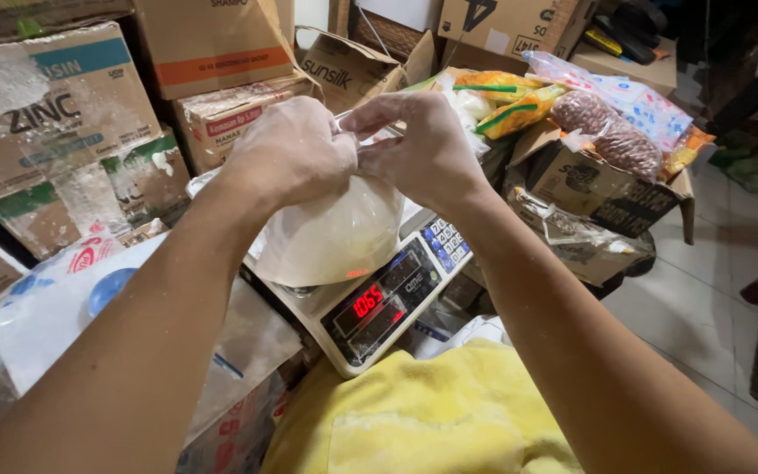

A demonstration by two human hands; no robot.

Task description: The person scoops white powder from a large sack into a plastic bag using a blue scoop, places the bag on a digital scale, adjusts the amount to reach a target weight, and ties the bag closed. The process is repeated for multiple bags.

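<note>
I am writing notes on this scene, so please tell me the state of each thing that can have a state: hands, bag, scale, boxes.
Left hand: fingers pinched on the top of the bag.
Right hand: fingers pinched on the same top.
Clear bag of white powder: full, resting on the scale, its top gathered.
Scale: switched on, red digits lit.
Cardboard box of goods: open, packets piled inside.
Yellow cloth: crumpled, dusted white.
</note>
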